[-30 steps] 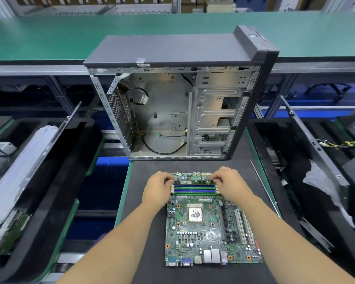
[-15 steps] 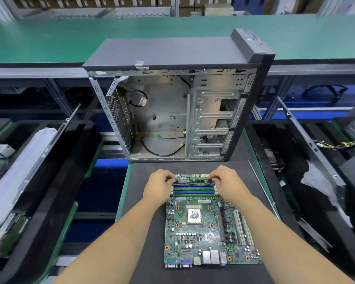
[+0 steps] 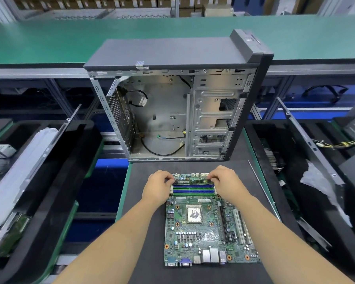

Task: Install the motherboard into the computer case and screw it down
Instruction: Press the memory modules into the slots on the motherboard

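The motherboard lies flat on the dark counter, just in front of the open computer case — outside it. The left hand and right hand sit at opposite ends of the RAM slots near the board's far edge, curled fingers pinching a green memory module there. The case stands upright, its open side facing the person.
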A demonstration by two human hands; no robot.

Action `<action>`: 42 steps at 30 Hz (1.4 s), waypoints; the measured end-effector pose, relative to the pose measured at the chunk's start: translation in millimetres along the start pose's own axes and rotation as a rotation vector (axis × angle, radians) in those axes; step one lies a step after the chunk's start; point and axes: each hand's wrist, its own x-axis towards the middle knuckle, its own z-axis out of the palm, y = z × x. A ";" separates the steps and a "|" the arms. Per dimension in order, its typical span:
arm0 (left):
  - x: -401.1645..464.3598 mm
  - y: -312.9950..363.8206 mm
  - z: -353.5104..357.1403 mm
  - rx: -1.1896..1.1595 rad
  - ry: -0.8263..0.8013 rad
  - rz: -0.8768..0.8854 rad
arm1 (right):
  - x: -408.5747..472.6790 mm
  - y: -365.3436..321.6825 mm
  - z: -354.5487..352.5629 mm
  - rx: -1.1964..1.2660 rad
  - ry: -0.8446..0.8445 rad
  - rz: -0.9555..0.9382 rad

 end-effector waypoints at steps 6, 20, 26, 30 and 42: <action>-0.2 -0.6 2.5 0.015 0.009 0.006 | -1.2 1.3 1.6 -0.005 -0.012 0.001; 1.0 -2.0 5.8 0.005 0.022 -0.007 | 1.6 4.7 2.6 -0.027 -0.040 0.000; 0.3 -4.8 8.0 0.001 0.037 0.006 | 1.3 6.2 0.8 0.005 -0.025 -0.002; -0.6 -5.1 8.8 -0.018 0.049 0.008 | 0.8 9.5 -3.2 0.032 -0.037 0.005; -3.6 -6.5 9.7 -0.037 0.066 0.024 | 1.8 19.2 -1.9 0.012 -0.029 0.039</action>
